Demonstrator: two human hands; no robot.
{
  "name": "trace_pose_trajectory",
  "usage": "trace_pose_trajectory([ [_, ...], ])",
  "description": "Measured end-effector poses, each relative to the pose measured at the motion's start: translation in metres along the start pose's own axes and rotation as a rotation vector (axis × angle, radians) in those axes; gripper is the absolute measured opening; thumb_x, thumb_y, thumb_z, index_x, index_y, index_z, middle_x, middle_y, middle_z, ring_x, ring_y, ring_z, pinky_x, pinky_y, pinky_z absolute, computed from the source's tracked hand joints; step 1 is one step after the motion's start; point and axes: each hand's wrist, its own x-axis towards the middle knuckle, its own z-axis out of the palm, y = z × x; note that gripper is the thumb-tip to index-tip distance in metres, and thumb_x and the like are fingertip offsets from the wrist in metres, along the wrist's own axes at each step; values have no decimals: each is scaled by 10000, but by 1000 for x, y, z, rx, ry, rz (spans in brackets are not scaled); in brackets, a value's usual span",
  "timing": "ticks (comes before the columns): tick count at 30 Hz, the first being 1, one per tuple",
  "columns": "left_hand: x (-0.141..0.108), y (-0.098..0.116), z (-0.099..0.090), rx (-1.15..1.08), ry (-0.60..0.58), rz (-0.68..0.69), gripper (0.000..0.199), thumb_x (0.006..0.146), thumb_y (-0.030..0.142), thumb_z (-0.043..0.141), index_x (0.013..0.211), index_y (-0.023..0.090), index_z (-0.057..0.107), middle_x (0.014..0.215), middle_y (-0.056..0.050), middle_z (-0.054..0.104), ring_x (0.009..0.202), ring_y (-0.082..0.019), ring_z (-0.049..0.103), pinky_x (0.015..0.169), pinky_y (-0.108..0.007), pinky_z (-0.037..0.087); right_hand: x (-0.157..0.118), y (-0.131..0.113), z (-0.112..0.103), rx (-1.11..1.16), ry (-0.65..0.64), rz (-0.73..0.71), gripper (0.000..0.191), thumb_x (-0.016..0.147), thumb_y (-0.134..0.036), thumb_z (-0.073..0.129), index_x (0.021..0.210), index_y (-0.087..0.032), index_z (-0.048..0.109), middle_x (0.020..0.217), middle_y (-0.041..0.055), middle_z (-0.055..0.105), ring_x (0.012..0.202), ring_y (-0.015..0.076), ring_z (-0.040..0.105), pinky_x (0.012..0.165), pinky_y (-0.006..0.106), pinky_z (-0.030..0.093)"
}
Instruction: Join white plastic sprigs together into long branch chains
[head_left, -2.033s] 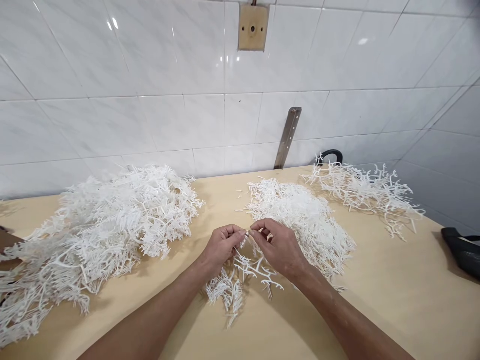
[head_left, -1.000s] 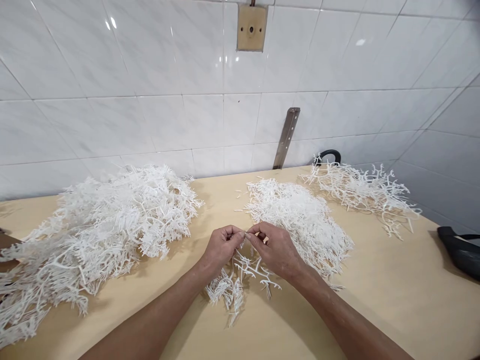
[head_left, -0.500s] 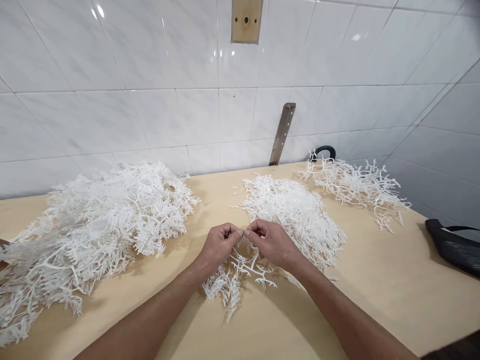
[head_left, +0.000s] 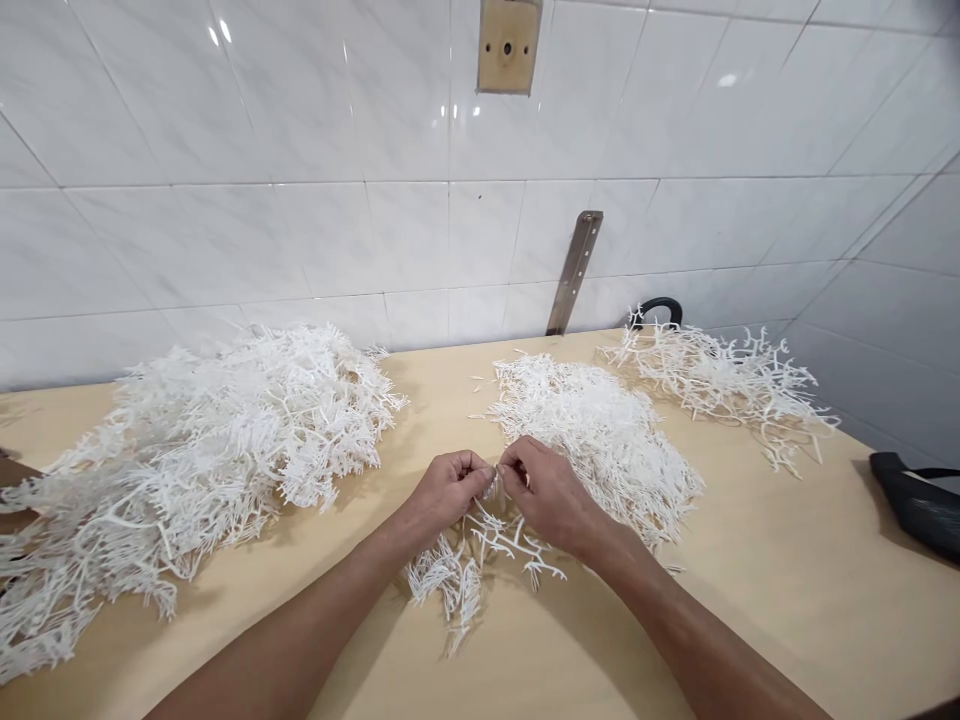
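My left hand (head_left: 451, 488) is closed in a pinch on a white branched plastic sprue (head_left: 511, 540). It hangs below my fingers, just over the table. Bare, forked twigs show on its right side, while thin slivers (head_left: 450, 590) still cluster on its left part. My right hand (head_left: 546, 492) pinches at the same sprue, thumb and forefinger almost touching those of the left. The exact bit between the fingertips is mostly hidden. Right behind my right hand lies a heap of loose white slivers (head_left: 600, 430).
On the left spreads a large tangled pile of white sprues full of slivers (head_left: 247, 430). Bare branched sprues (head_left: 720, 375) lie at the back right by a black curved handle (head_left: 664, 305). A black object (head_left: 919, 505) rests at the right edge. A metal strip (head_left: 576, 270) leans against the tiled wall.
The whole view has shifted slightly, so everything sits a little further right. My right hand's fingers have moved slightly at the sprue; both hands stay pinched close together.
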Motion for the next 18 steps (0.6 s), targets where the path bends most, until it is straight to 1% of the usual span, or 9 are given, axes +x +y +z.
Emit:
trace_pose_trajectory([
  [3,-1,-1,0,26,17,-5,353,744,459,711,659,176,518,497,69,422,423,-57,339,424,-199,220,0,4,8,-118,54,-77,165,939,-167,426,808,-193,523,795,42,582,599,143,493,528,274,363],
  [5,-2,-2,0,25,5,5,336,749,450,710,681,173,534,516,67,430,432,-57,341,426,-199,220,2,12,7,-162,112,-39,199,948,-169,398,780,-198,502,754,46,566,549,141,464,498,276,342],
  [7,-3,-4,1,10,-15,21,341,746,460,717,704,166,550,541,64,438,443,-52,330,427,-198,213,4,21,-2,-184,205,60,206,929,-164,410,741,-207,482,693,38,548,523,141,460,495,277,348],
  [8,-3,-5,2,-8,-22,26,353,744,474,719,713,163,555,551,64,438,445,-47,315,426,-198,204,6,26,-9,-198,265,92,166,900,-174,465,738,-208,485,702,40,558,557,152,490,526,284,371],
  [10,-3,-7,3,-62,-29,30,386,735,503,726,719,158,554,565,67,433,441,-37,291,422,-200,182,8,34,-24,-201,391,170,106,883,-232,521,781,-205,520,685,27,572,566,161,514,566,299,397],
  [12,-2,-7,3,-113,-33,30,398,723,509,739,725,156,554,583,63,453,433,-31,303,417,-202,169,10,39,-36,-200,483,245,121,892,-302,533,827,-202,547,670,19,584,558,166,531,584,309,413],
  [14,-1,-8,2,-143,-32,26,384,719,490,748,730,158,555,594,57,480,427,-32,331,413,-200,170,10,41,-43,-203,548,264,134,884,-316,532,882,-188,573,744,46,626,595,177,571,599,318,435],
  [16,1,-8,1,-160,-30,21,365,721,470,749,736,159,558,591,53,498,421,-34,345,408,-197,169,10,40,-45,-198,583,219,162,865,-289,532,947,-167,599,906,101,660,669,191,614,618,324,457],
  [18,1,-9,0,-170,-32,22,355,721,458,751,734,159,560,579,53,502,418,-34,351,406,-193,168,9,35,-42,-137,538,177,197,868,-296,532,972,-160,630,978,120,672,694,191,628,612,317,468],
])
